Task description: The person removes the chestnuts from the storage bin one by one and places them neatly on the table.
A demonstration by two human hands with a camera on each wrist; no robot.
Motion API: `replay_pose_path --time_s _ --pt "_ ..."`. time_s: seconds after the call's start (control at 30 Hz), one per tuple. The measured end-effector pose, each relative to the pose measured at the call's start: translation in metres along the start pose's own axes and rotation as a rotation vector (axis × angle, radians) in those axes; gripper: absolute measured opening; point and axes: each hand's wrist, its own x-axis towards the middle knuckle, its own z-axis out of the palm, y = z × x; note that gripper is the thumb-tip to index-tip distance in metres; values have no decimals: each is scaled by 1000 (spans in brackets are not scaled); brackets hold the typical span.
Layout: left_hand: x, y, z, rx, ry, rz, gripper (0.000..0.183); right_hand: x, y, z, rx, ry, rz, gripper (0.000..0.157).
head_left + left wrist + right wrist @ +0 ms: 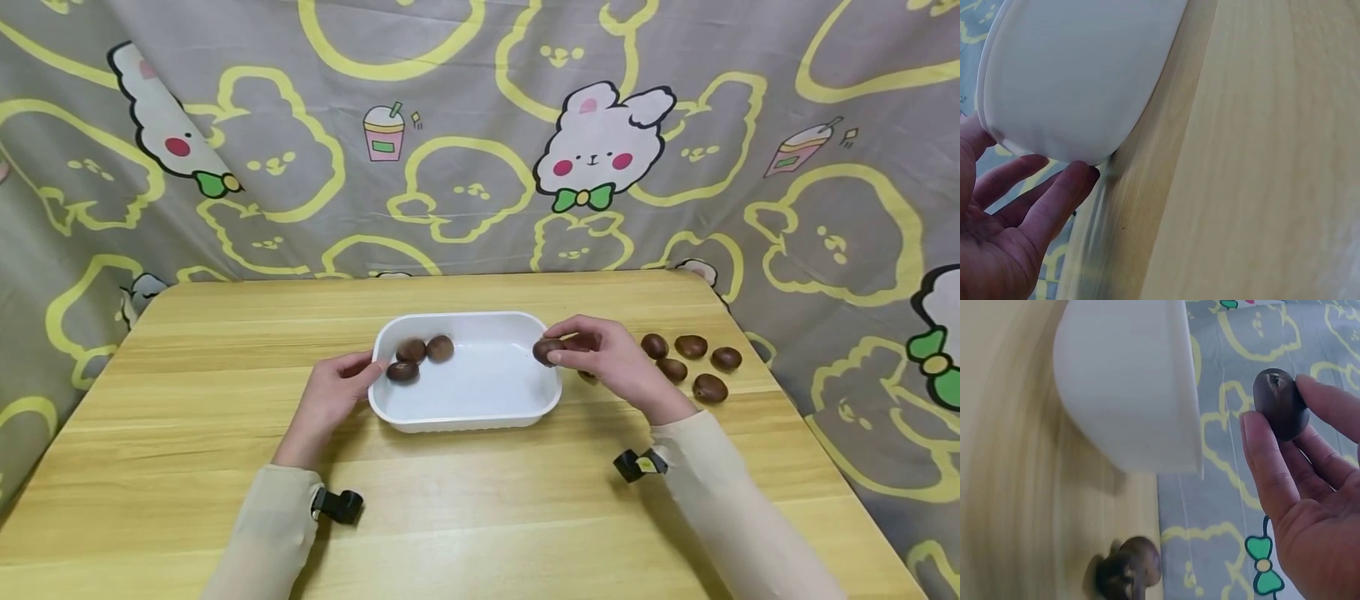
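A white rectangular tray [480,392] with rounded corners sits on the table, with 3 glossy brown chestnuts [440,348] at its left end. My left hand [333,392] grips that end, thumb at the rim; in the left wrist view its fingers [1054,200] lie against the outer wall. Over the tray's right end, my right hand [603,354] pinches another chestnut [549,351] between thumb and fingertips. The right wrist view shows this held chestnut [1280,404] with a pale scar at one end, above the level of the rim.
Several more chestnuts [709,388] lie loose on the table right of the tray, one partly hidden beneath my right hand. A patterned cloth [465,208] hangs behind the wooden table [465,517] and along its sides. Small black cameras [339,506] are strapped to both wrists.
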Motion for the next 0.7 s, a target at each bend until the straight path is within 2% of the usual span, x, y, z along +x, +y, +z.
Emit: replay_pose_path --time_s 0.47,0.7 --pt "-1 0 0 -10 9 -2 50 -36 36 -20 -40 144 43 35" --pt "0 -1 0 19 2 -3 50 -53 53 -19 -47 124 67 36"
